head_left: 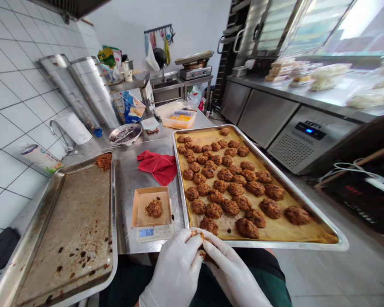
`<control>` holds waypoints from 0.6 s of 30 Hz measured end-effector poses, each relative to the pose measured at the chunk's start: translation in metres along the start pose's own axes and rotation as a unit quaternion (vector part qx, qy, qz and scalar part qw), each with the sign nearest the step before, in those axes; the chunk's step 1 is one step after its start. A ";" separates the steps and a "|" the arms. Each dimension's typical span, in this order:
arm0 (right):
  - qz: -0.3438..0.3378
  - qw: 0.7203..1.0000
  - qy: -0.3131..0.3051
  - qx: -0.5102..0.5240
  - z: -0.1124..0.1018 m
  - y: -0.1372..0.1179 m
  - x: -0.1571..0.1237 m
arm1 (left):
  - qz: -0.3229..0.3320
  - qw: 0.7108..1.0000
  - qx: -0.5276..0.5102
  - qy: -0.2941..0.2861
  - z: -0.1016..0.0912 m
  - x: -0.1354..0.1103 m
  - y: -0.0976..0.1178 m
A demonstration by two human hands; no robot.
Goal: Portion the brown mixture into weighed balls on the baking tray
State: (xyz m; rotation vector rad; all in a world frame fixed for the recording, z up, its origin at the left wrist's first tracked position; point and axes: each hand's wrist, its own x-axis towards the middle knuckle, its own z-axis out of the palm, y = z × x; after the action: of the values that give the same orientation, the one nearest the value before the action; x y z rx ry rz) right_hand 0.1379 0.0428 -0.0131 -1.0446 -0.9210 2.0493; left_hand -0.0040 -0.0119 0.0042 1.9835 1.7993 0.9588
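Note:
My left hand point(179, 266) and my right hand point(232, 268), both in white gloves, meet at the counter's near edge. Their fingers close around a brown lump of dough point(202, 254), mostly hidden by the gloves. Just beyond my left hand stands a digital scale point(163, 233) with a lit display. On it rests a shallow cardboard box point(138, 209) holding another dough lump point(154, 208). To the right, a large baking tray point(339, 244) lined with brown paper carries many rows of similar rough lumps point(229, 207), larger toward the near right.
At left lies a second metal tray point(67, 209) with dark crumbs and a small heap of mixture point(104, 161) in its far corner. A red cloth point(160, 166) sits between the trays. Farther back are a bowl point(125, 134) and a plastic tub point(179, 120).

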 end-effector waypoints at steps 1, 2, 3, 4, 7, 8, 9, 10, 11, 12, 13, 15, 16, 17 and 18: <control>-0.004 1.000 0.004 -0.003 0.000 0.001 0.000 | 0.005 1.000 0.002 0.000 0.000 0.000 0.001; -0.007 1.000 0.005 -0.001 0.000 0.001 0.000 | 0.010 1.000 0.005 0.003 -0.001 0.001 0.001; -0.010 1.000 0.001 0.006 0.001 0.001 -0.001 | 0.011 1.000 0.010 0.012 -0.004 0.002 -0.001; -0.013 1.000 -0.004 0.013 0.001 0.000 -0.001 | 0.006 0.999 0.020 0.026 -0.007 0.003 -0.005; -0.025 0.999 -0.013 0.027 0.001 -0.005 -0.001 | -0.057 0.989 0.085 0.102 -0.027 0.010 -0.033; -0.028 0.999 -0.011 0.029 0.001 -0.006 -0.001 | -0.082 0.982 0.114 0.129 -0.035 0.014 -0.046; -0.030 0.999 -0.006 0.031 0.000 -0.007 -0.002 | -0.098 0.976 0.138 0.137 -0.042 0.017 -0.061; -0.032 0.999 0.000 0.034 0.000 -0.008 -0.002 | -0.101 0.972 0.158 0.140 -0.048 0.021 -0.075; -0.032 0.999 0.002 0.037 -0.001 -0.008 -0.001 | -0.094 0.973 0.171 0.124 -0.053 0.025 -0.087; -0.031 0.999 0.002 0.039 -0.001 -0.007 -0.001 | -0.082 0.975 0.179 0.098 -0.056 0.029 -0.098; -0.030 0.999 0.001 0.039 -0.002 -0.007 -0.001 | -0.067 0.978 0.185 0.068 -0.058 0.033 -0.106; -0.027 0.999 -0.001 0.040 -0.003 -0.005 0.001 | -0.045 0.981 0.190 0.012 -0.059 0.038 -0.113; -0.025 0.999 -0.001 0.041 -0.003 -0.004 0.001 | -0.038 0.981 0.192 -0.005 -0.059 0.040 -0.113; -0.023 0.999 0.000 0.042 -0.004 -0.003 0.002 | -0.035 0.980 0.193 -0.013 -0.059 0.042 -0.112; -0.022 0.999 0.002 0.043 -0.004 -0.003 0.002 | -0.034 0.980 0.194 -0.015 -0.059 0.043 -0.110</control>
State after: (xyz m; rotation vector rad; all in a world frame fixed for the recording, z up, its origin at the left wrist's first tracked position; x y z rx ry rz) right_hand 0.1408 0.0473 -0.0136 -0.9743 -0.8395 2.0314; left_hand -0.1262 0.0358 -0.0084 2.1200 2.1528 0.5842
